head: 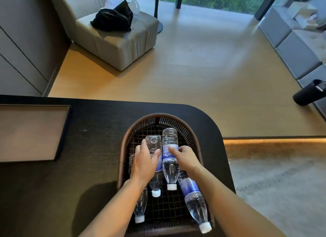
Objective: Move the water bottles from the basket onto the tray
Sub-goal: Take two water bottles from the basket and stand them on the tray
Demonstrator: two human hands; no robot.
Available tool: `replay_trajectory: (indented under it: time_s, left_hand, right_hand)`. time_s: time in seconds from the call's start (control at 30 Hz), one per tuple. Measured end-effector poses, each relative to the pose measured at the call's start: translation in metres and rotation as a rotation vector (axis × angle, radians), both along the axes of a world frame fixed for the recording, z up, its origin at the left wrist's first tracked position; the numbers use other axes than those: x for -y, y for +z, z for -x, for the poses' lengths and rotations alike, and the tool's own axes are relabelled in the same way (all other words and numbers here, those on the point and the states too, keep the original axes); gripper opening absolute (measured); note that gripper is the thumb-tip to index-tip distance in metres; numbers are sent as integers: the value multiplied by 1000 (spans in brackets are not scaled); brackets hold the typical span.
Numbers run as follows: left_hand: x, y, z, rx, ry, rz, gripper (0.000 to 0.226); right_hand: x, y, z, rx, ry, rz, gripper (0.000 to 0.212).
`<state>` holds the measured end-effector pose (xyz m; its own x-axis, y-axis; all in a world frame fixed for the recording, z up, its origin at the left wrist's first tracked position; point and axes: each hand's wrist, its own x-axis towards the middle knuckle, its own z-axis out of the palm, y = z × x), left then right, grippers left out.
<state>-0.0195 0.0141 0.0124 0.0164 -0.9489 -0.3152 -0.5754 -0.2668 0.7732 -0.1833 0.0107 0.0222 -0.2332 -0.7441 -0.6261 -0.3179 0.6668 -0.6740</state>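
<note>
A dark woven basket (176, 115) stands on the black table (84, 175) and holds several clear water bottles with blue labels and white caps, all lying down. My left hand (144, 162) is wrapped over one bottle (153, 141) left of centre. My right hand (185, 159) grips the label of the bottle beside it (169, 138). Both bottles rest in the basket. Another bottle (141, 205) lies at the basket's left side, partly under my left arm. One more bottle (194, 196) lies at the right. The flat brown tray (30, 132) sits at the table's left with nothing on it.
The table's rounded far-right corner is close behind the basket. Beyond it is wood floor with a beige armchair (120, 42) carrying a black bag (112, 19), a round side table base (159, 25), grey seating (298, 56) and a black flask (308, 93) at the right.
</note>
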Motion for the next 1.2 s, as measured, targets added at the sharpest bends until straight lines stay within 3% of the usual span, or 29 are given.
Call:
replay_trajectory:
  time_s: [0.13, 0.2, 0.37, 0.47, 0.53, 0.6, 0.83, 1.03, 1.2]
  left_hand:
    - [-5, 6, -13, -145, 66, 13, 25]
    - [-10, 14, -20, -241, 81, -30, 22]
    - [-32, 30, -41, -414, 96, -155, 37]
    - [-52, 42, -54, -519, 220, -230, 47]
    - [-70, 56, -62, -578, 293, -250, 31]
    - [-89, 66, -71, -659, 354, -288, 20]
    - [-166, 92, -115, -946, 655, -490, 25]
    - [-214, 107, -171, -943, 817, -409, 9]
    - [-230, 119, -228, -904, 883, -389, 10]
  right_hand:
    - [-17, 10, 2, 177, -115, -38, 63]
    - [-27, 21, 1, 262, -169, -41, 62]
    - [-58, 48, -6, 447, -239, -63, 45]
    - [-80, 67, -17, 511, -297, -48, 40]
    - [-95, 76, -25, 557, -341, -54, 38]
    - [-111, 82, -33, 659, -410, -90, 42]
    - [-161, 85, -75, 902, -475, -190, 68]
    - [-185, 93, -123, 930, -387, -210, 56]
    - [-178, 106, -179, 912, -307, -278, 52]
